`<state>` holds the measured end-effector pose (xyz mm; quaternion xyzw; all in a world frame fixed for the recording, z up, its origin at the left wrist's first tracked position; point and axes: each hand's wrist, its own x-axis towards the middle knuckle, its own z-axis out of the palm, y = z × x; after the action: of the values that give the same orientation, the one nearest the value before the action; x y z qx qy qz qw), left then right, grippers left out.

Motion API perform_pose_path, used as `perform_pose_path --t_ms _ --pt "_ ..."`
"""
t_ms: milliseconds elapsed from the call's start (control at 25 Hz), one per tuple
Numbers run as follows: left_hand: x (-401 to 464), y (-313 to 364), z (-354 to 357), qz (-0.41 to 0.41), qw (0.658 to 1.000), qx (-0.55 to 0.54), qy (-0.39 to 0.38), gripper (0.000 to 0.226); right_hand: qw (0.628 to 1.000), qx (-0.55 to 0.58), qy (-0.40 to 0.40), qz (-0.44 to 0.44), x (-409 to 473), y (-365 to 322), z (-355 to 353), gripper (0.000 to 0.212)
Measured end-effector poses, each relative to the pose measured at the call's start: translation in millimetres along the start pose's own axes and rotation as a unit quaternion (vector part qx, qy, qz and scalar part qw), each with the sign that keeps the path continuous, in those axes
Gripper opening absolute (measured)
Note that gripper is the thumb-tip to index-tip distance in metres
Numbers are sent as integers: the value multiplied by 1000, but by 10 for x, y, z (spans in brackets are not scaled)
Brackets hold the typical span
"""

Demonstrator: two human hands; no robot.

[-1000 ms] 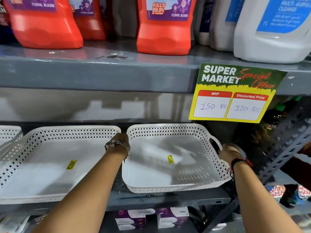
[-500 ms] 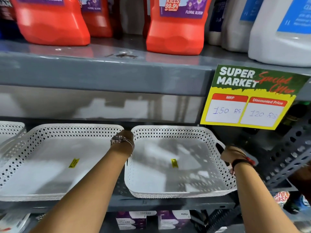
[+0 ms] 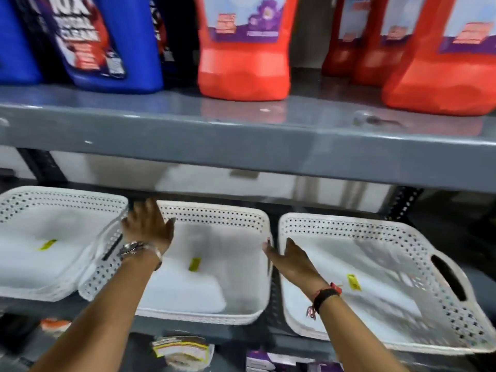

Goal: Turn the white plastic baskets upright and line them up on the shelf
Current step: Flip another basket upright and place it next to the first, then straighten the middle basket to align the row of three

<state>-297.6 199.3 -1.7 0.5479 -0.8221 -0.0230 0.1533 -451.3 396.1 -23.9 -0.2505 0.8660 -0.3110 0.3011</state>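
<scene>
Three white perforated plastic baskets stand upright side by side on the lower grey shelf (image 3: 204, 331): a left basket (image 3: 40, 264), a middle basket (image 3: 214, 218) and a right basket (image 3: 402, 291). My left hand (image 3: 147, 224) hovers open over the left rim of the middle basket, where it overlaps the left basket's edge. My right hand (image 3: 292, 259) reaches with fingers stretched to the middle basket's right rim, in the gap beside the right basket. Neither hand grips anything. The view is blurred by motion.
The grey upper shelf (image 3: 241, 140) hangs close above the baskets and carries a blue bottle (image 3: 107, 41) and red detergent bottles (image 3: 244, 49). Packaged goods (image 3: 182, 350) lie on the level below. A slotted metal upright (image 3: 402, 202) stands at the back right.
My view has swung left, bringing the left basket into sight. Both hands have left the right basket's sides and moved left to the middle basket, fingers now spread.
</scene>
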Motion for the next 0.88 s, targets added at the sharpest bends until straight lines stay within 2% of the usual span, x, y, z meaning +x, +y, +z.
perform_pose_path --t_ms 80,160,280,400,480,560,680,880 --pt "135 -481 49 -26 999 12 -23 60 999 -12 45 3 75 -34 187 82" --pt "275 -863 126 -27 998 11 -48 62 994 -35 103 0 130 -123 344 71" --pt "472 -1127 245 -13 997 -16 -78 62 978 -102 183 12 167 -212 467 57" --pt "683 -1229 332 0 991 -51 -125 60 967 -124 223 20 193 -248 515 51" --pt "779 -1230 391 -11 979 -104 -175 54 960 -146 238 16 223 -244 536 49" --pt "796 -1184 431 -7 974 -140 -180 42 955 -180 237 19 247 -253 560 49" --pt "746 -1122 437 3 977 -133 -169 34 953 -195 232 27 275 -266 622 51" --pt "755 -1093 442 20 975 -118 -189 38 948 -205 242 10 278 -309 658 65"
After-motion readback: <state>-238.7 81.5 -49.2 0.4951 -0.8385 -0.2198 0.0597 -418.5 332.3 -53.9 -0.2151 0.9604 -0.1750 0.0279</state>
